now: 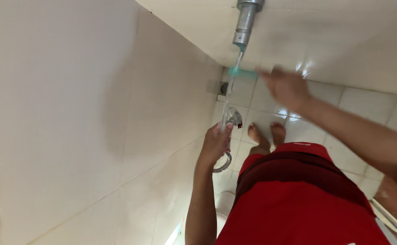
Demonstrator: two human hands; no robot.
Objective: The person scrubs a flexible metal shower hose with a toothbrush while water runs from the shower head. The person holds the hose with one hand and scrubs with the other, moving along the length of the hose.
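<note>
- against the pale tiled wall, a grey metal pipe (246, 20) hangs down from the upper edge of the view, with a teal fitting at its lower end.
- from that fitting a thin clear hose (231, 86) runs down to the left hand (215, 144).
- the left hand is closed in a fist around the lower part of the hose, thumb on top, with a shiny metal valve (235, 118) just beside the knuckles.
- below the fist a metal ring (224, 164) curves out, partly hidden by the hand.
- the right hand (285, 86) is raised near the pipe's end, blurred; its fingers reach to a short teal piece (243, 72) that lies across the hose, but how far the hand is open, and whether it grips the piece, cannot be told.
- beneath the hands, two bare feet (267, 134) stand on glossy white floor tiles (364, 102).
- red shorts with a dark waistband (298, 190) fill the lower right.
- a small dark drain opening (224, 88) sits where wall and floor meet.
- no packages, labels or signs show.
</note>
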